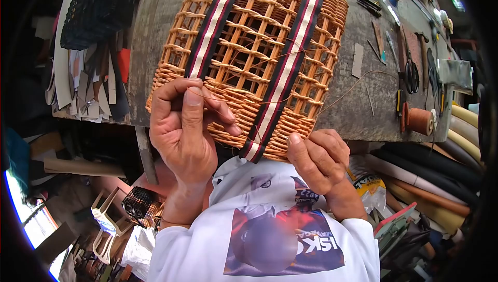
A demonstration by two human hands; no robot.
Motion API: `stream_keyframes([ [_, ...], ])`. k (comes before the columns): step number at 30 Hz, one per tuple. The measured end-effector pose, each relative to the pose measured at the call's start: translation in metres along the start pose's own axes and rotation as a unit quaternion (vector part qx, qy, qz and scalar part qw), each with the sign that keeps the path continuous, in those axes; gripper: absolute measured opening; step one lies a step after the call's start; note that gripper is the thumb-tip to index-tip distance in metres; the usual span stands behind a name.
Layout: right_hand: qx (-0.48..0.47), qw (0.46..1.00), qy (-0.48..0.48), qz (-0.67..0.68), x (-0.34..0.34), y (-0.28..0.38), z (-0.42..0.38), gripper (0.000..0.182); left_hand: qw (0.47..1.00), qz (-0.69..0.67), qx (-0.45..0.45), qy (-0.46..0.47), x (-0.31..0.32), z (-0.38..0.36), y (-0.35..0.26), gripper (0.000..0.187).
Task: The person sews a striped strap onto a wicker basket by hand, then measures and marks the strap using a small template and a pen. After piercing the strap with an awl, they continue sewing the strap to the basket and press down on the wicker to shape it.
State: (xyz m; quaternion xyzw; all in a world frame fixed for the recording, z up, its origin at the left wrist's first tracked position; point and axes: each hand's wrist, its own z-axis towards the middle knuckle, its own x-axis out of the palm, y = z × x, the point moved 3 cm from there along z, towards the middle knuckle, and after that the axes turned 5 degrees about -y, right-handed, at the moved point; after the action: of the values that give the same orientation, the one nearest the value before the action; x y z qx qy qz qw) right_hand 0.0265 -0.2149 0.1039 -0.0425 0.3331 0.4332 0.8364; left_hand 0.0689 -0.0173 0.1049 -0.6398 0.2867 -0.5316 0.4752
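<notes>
A wicker basket point(249, 67) lies on the worktable in front of me. Two dark straps with cream and maroon stripes, a left strap point(215, 25) and a right strap point(288, 67), run across its woven side. My left hand point(184, 121) is closed in a pinch at the lower end of the left strap. A thin brown thread point(228, 100) comes from its fingertips and loops loosely over the wicker. My right hand point(321, 157) is curled closed at the basket's lower right edge, beside the end of the right strap. What its fingers hold is hidden.
A brown thread spool point(420, 121), scissors point(411, 77) and a hammer point(424, 56) lie on the worktable point(345, 121) to the right. A dark woven basket point(101, 4) and material scraps point(93, 82) are at left. Rolls of material point(425, 178) are stacked below right.
</notes>
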Motion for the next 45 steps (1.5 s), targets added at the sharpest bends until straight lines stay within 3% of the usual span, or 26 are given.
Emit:
stream_keyframes([
  [23, -0.033, 0.999, -0.011, -0.024, 0.002, 0.001, -0.002, 0.024, 1.000, 0.019, -0.002, -0.016, 0.003, 0.000, -0.001, 0.014],
  [35, -0.193, 0.969, 0.152, 0.013, -0.008, -0.018, 0.021, 0.027, 1.000, -0.005, 0.016, 0.013, -0.002, 0.000, 0.004, 0.015],
  [45, -0.102, 0.967, 0.213, 0.091, -0.006, -0.021, 0.031, 0.032, 1.000, -0.015, 0.009, 0.018, -0.004, 0.000, 0.005, 0.013],
])
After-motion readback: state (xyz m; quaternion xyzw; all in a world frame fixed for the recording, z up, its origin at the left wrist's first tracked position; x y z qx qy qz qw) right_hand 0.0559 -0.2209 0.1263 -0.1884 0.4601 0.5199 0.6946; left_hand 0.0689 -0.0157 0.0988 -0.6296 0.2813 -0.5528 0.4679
